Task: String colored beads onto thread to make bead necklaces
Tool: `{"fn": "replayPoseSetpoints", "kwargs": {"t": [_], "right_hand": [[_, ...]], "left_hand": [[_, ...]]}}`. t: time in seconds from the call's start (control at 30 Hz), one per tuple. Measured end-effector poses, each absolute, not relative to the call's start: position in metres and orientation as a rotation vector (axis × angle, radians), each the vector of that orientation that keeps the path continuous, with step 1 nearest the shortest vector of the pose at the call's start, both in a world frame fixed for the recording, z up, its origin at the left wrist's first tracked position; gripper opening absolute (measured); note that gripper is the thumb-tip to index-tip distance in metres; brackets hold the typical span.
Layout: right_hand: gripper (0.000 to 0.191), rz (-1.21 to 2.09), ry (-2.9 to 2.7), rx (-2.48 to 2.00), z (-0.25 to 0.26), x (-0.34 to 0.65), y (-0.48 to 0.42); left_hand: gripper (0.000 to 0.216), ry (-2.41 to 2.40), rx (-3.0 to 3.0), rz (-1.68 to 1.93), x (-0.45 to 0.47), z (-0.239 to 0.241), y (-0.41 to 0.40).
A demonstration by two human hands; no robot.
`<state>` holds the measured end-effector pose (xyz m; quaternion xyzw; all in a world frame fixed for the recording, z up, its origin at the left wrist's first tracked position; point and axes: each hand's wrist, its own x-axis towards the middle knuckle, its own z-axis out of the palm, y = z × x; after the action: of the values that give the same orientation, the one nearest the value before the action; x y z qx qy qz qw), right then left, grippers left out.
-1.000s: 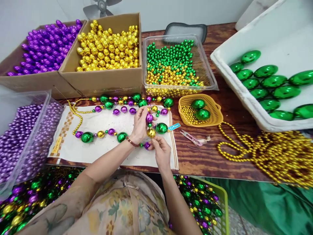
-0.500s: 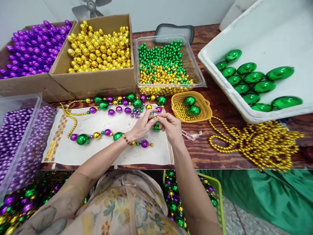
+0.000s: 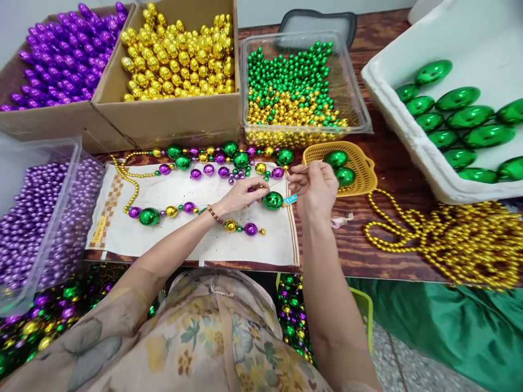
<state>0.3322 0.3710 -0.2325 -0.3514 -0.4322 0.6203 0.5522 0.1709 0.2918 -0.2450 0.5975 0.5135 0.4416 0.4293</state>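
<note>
Over the white cloth (image 3: 134, 239), my left hand (image 3: 247, 196) pinches a thin thread (image 3: 280, 184) beside a large green bead (image 3: 272, 201). My right hand (image 3: 317, 188) closes on the same thread, which runs taut between both hands. A small blue tag (image 3: 290, 199) shows at the green bead's right side. A bead strand (image 3: 171, 211) of purple, green and gold lies on the cloth, partly hidden by my left hand and wrist. Loose purple beads (image 3: 208, 170) lie above that hand. Another strand (image 3: 182, 161) runs along the cloth's far edge.
Behind stand boxes of purple beads (image 3: 73, 54) and gold beads (image 3: 180, 60), and a clear tub (image 3: 368, 122) of small beads. An orange basket (image 3: 370, 182) and a white foam box (image 3: 388, 103) are at right, near gold bead chains (image 3: 469, 245). A tub of lilac beads (image 3: 36, 228) stands left.
My right hand has moved right and up, away from my left hand, drawing the thread between them. The large green bead and the blue tag now show. The camera view has shifted.
</note>
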Motion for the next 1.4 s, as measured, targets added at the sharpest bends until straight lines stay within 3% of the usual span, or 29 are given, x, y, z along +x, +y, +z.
{"fn": "replayPoseSetpoints", "kwargs": {"t": [0.13,0.27,0.63,0.97,1.1,1.4], "right_hand": [[0.035,1.682,-1.161,-0.86,-0.243,0.319,0.35],[0.039,1.606,-1.125,-0.888,-0.243,0.315,0.346],[0.038,1.739,-1.344,-0.653,-0.169,0.334,0.346],[0.011,1.093,-1.464,-0.588,-0.106,0.363,0.322],[0.014,0.87,-1.429,-0.585,-0.097,0.374,0.314],[0.013,1.015,-1.586,-0.635,-0.096,0.365,0.306]], "left_hand": [[0.017,1.261,1.417,1.043,0.16,-0.241,0.292],[0.017,1.201,1.412,0.935,0.145,-0.231,0.286],[0.02,1.334,1.708,0.887,0.127,-0.213,0.273],[0.018,1.425,1.826,0.919,0.125,-0.226,0.258],[0.015,1.468,1.89,0.876,0.122,-0.227,0.254],[0.01,1.727,1.771,0.915,0.108,-0.232,0.252]]}}
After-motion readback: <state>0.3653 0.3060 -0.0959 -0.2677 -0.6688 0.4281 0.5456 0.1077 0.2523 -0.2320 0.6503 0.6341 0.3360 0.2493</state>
